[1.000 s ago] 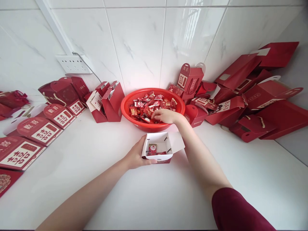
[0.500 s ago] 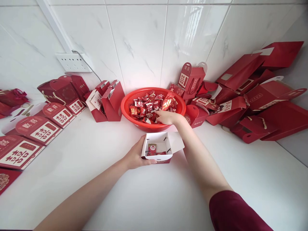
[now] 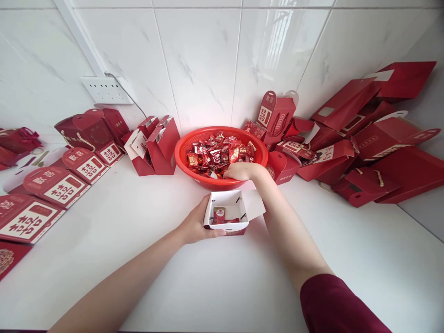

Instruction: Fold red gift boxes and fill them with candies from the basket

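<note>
My left hand [image 3: 200,224] is wrapped round the left side of a small open box [image 3: 236,231], red outside and white inside, its flap folded out to the right. A few wrapped sweets [image 3: 219,215] lie on the bottom of the box. Just behind it stands a red plastic basket [image 3: 208,183] with several red and gold wrapped sweets [image 3: 215,156]. My right hand [image 3: 242,171] reaches into the front right part of the basket, fingers bent down among the sweets. Its fingertips are hidden, so what they touch does not show.
Closed red boxes [image 3: 64,188] line the left side of the white table [image 3: 152,286]. Two upright red boxes [image 3: 163,148] stand left of the basket. A heap of red boxes [image 3: 381,138] fills the right side. Behind is a tiled wall with a socket strip [image 3: 107,90].
My right hand has dipped lower into the basket, its fingers now curled down. A long shiny gold-red sweet beside it has dropped or shifted among the others. My left hand and the box stay put.
</note>
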`<state>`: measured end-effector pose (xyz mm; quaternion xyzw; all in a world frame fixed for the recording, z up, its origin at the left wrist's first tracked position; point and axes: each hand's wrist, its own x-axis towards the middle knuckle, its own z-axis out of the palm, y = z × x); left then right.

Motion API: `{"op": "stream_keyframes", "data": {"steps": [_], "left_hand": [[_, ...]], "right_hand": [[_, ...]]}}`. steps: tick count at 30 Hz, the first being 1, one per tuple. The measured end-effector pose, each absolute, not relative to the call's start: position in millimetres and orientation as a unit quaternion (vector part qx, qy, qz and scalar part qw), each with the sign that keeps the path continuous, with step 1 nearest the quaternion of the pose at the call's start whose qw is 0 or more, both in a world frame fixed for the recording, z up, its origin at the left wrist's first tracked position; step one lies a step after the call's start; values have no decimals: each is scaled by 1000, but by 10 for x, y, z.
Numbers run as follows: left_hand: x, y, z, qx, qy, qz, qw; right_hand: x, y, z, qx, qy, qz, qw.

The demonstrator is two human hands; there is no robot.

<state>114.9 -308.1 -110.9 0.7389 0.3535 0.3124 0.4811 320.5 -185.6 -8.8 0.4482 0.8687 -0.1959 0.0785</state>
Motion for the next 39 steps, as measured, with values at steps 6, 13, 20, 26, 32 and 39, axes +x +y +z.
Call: {"op": "stream_keyframes", "data": {"steps": [6,13,20,26,32,39], "left_hand": [[1149,-3075,-1106,743,357,311,473],[1176,-3087,-1076,735,345,321,487],[1171,-3083,-1108,729,336,325,499],[1171,-3083,-1085,733,333,321,499],[1158,-3082,-1109,734,348,316,490],[1157,-3079,-1125,733,352,314,491]], "right_hand": [[3227,-1849,-96,444,871,-207,48],[3428,-1819,-189,338,791,-475,-186],[3475,-1823,-233,330,681,-599,-261],[3456,-1807,-265,335,679,-538,-371],[3407,-1748,-319,399,722,-447,-345],[3279,-1852,-178,410,849,-314,-110]]}}
